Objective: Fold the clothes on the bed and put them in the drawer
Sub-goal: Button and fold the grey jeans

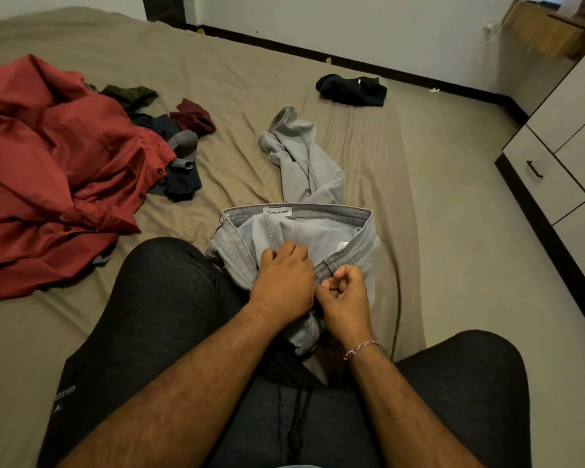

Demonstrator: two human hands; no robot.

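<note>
I see the grey jeans (304, 231) lying on the bed (419, 231) directly in front of me, waistband open toward the camera, legs stretched away. My left hand (282, 280) grips the denim near the fly with curled fingers. My right hand (343, 292) is just beside it and pinches the other edge of the fly. To the left lies a red shirt (48, 170) with a few dark clothes (179, 157). A white dresser (561, 157) stands on the right.

A home bedroom: wide bed (368, 157) under a tan sheet, strewn clothes (58, 170), white drawer unit (561, 170) alongside.
</note>
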